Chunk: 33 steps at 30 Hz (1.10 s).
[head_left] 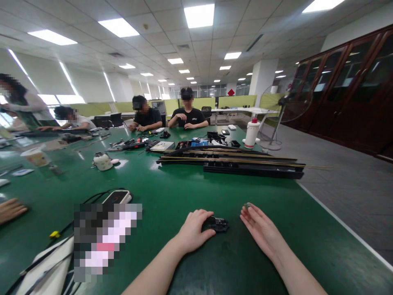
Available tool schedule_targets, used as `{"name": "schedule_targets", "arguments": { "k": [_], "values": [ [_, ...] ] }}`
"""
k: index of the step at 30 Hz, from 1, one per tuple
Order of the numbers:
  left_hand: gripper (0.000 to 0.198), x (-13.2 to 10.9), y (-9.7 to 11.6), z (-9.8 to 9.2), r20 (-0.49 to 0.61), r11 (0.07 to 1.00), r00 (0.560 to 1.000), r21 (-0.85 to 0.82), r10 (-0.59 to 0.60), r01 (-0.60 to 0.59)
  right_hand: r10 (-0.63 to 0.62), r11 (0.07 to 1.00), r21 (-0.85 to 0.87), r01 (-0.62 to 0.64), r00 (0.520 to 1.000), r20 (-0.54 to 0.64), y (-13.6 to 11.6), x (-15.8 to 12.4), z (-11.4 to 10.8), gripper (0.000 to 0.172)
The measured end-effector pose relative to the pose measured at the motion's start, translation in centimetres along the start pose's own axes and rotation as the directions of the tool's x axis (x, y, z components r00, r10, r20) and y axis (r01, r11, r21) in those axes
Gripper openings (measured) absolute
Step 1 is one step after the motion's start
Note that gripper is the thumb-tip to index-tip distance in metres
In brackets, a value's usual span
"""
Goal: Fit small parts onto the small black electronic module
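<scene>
My left hand [194,232] grips the near end of a small black plastic part [218,224] between thumb and fingers, low over the green table [147,229]. The part has an uneven outline and some lighter detail on top; its left end is hidden by my fingers. To the right, apart from it, my right hand [260,227] is turned palm inward. Its thumb and fingertips pinch a tiny greyish piece [247,206], too small to name.
Long black strips and thin brass-coloured rods [239,159] lie across the table ahead. A white bottle [252,134], hand tools [132,144] and a small pot [103,161] stand beyond. A power bank [118,197] with cables lies left. Another person's hand [12,210] rests far left.
</scene>
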<state>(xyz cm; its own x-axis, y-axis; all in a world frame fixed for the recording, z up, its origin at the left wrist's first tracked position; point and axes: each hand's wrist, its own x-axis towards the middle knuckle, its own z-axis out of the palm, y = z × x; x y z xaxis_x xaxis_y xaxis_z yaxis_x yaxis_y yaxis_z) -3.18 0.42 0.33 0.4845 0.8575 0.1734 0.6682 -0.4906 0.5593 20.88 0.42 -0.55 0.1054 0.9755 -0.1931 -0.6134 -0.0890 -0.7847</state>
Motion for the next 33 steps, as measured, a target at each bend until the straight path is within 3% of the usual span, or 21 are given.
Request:
{"name": "schedule_targets", "arguments": {
  "k": [8, 17, 23, 25, 28, 33],
  "values": [
    [0.044, 0.1, 0.2, 0.0, -0.014, 1.000, 1.000, -0.029, 0.009, -0.009, 0.044, 0.999, 0.029, -0.044, 0.999, -0.006, -0.3, 0.2, -0.2, 0.023],
    [0.047, 0.1, 0.0, 0.1, -0.019, 1.000, 1.000, -0.030, 0.005, -0.005, 0.036, 0.999, 0.003, -0.035, 0.999, -0.026, -0.1, -0.4, 0.4, 0.032],
    [0.042, 0.2, 0.0, 0.1, -0.009, 1.000, 1.000, -0.018, 0.015, -0.015, -0.108, 0.964, -0.251, 0.087, 0.992, -0.072, 0.7, -1.1, 1.4, 0.039],
    [0.043, 0.1, 0.0, 0.1, -0.005, 1.000, 1.000, -0.013, 0.004, -0.004, -0.155, 0.897, -0.422, 0.132, 0.988, -0.021, 1.1, -1.3, 1.7, 0.042],
    [0.042, 0.0, 0.1, 0.0, -0.003, 1.000, 1.000, -0.015, 0.003, -0.003, -0.164, 0.745, -0.629, 0.221, 0.975, 0.149, 1.6, -1.6, 2.1, 0.039],
    [0.040, 0.1, 0.3, -0.1, 0.008, 1.000, 1.000, 0.003, 0.003, -0.003, -0.225, 0.422, -0.786, 0.452, 0.892, 0.392, 2.1, -2.1, 2.6, 0.021]
  ]
}}
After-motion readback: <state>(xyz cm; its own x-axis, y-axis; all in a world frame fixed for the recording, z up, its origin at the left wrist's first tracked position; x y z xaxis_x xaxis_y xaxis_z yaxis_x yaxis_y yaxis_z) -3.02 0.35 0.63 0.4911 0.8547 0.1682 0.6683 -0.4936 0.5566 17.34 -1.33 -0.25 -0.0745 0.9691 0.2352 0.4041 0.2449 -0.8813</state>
